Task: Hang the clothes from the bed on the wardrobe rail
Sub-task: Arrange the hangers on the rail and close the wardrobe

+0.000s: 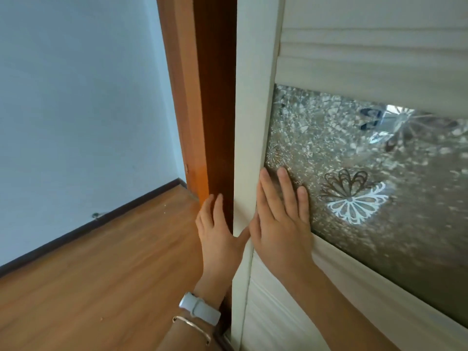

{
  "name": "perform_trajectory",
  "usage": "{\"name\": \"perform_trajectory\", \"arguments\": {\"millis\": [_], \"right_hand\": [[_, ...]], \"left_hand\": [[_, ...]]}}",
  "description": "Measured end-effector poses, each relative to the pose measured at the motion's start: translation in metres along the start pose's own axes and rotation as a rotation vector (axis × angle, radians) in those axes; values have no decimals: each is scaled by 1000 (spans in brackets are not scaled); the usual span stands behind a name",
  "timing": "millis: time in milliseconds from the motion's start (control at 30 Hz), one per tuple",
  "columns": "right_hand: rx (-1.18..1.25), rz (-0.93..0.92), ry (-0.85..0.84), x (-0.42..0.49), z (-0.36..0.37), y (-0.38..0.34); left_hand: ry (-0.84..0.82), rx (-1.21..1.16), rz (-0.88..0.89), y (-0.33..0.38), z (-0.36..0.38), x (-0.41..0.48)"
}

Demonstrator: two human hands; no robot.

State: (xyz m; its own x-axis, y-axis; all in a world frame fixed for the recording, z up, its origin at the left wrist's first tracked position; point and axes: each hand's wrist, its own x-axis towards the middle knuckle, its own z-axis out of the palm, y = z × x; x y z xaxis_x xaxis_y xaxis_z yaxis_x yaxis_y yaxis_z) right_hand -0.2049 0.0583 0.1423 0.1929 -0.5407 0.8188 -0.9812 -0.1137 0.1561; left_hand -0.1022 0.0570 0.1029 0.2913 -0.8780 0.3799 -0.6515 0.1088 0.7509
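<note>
Plainly, the head view held only the way into the wardrobe and not the rail itself. The white wardrobe door (253,97) filled the right half, its free edge running top to bottom and leaning a little in the frame. A brown upright (215,97) stood just to the left of that edge. The left hand (217,231), with a pale watch (200,309) on its wrist, lay nearer the edge. It was unclenched, its fingers straight along the dark gap and its thumb touching the door's frame. The right hand (281,219) was spread flat and gripped nothing, its fingertips resting on the patterned glass panel (379,160) just right of the frame. Neither the clothes nor the bed showed. The rail, by my reckoning, lay behind the door, beyond both palms, so the door likely had to slide rightward, across its upright edge.
</note>
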Motion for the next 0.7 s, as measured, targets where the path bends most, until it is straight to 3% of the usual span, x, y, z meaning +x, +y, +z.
{"name": "perform_trajectory", "arguments": {"millis": [333, 700], "right_hand": [[35, -22, -24, 25, 25, -32], [106, -41, -20, 29, 30, -39]], "left_hand": [[-83, -54, -180, -33, 4, 40], [-155, 45, -122, -33, -3, 44]]}}
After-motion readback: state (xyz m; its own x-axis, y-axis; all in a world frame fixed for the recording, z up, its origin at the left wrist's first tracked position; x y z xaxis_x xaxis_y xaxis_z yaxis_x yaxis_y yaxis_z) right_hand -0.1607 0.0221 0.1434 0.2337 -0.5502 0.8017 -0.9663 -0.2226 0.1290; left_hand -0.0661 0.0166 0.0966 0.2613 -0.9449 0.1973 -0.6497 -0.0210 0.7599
